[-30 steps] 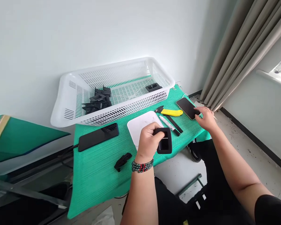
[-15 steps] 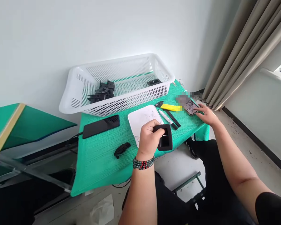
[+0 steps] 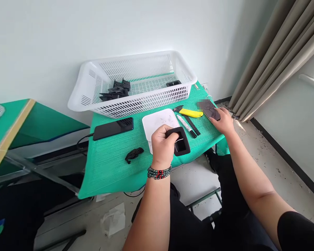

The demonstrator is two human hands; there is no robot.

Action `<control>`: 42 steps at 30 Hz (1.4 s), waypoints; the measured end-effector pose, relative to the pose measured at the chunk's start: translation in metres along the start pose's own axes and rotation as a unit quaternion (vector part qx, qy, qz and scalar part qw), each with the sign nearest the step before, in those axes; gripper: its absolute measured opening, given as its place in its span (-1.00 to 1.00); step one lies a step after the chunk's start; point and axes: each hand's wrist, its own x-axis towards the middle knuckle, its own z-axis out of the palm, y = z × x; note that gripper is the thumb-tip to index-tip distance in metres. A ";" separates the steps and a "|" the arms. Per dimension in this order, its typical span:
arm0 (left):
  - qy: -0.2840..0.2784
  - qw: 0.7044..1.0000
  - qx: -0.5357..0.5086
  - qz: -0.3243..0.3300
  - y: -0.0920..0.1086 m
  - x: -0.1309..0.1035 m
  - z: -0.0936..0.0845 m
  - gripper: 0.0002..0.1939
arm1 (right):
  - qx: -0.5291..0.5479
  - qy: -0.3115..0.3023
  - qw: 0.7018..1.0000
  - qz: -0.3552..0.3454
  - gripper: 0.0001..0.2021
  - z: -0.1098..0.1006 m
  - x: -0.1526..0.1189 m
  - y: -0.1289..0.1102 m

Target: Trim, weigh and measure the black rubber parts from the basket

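Observation:
My left hand [image 3: 163, 144], with a beaded bracelet on its wrist, pinches a black frame-shaped part [image 3: 183, 143] above the front edge of a white tray [image 3: 159, 122]. On the right of the table, my right hand [image 3: 224, 120] grips the edges of a phone [image 3: 211, 110], thumb on the near side and fingers on the far side. Between the hands lie a yellow-handled cutter [image 3: 191, 112], a white marker [image 3: 184, 123] and a black strip [image 3: 193, 125].
A white basket [image 3: 151, 101] with several black parts [image 3: 116, 91] stands at the back of the green-covered table [image 3: 104, 174]. A black phone [image 3: 113, 128] and a crumpled black item [image 3: 134, 155] lie left. A curtain [image 3: 272, 59] hangs right.
My right hand has shifted from spread fingers at the phone's edge to a grip around its sides. The camera view has tilted slightly; my left hand still holds the black part.

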 end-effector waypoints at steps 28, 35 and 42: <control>0.005 0.996 0.071 0.045 -0.003 -0.021 -0.021 -0.90 | -0.060 0.057 0.993 0.084 -0.24 0.013 0.002 -0.030; 0.001 0.995 0.077 0.057 0.000 -0.025 -0.021 -0.87 | -0.085 0.036 0.991 0.094 -0.20 0.013 0.007 -0.039; 0.004 0.994 0.088 0.059 0.007 -0.034 -0.024 -0.87 | -0.098 0.012 0.992 0.072 -0.23 0.016 0.014 -0.039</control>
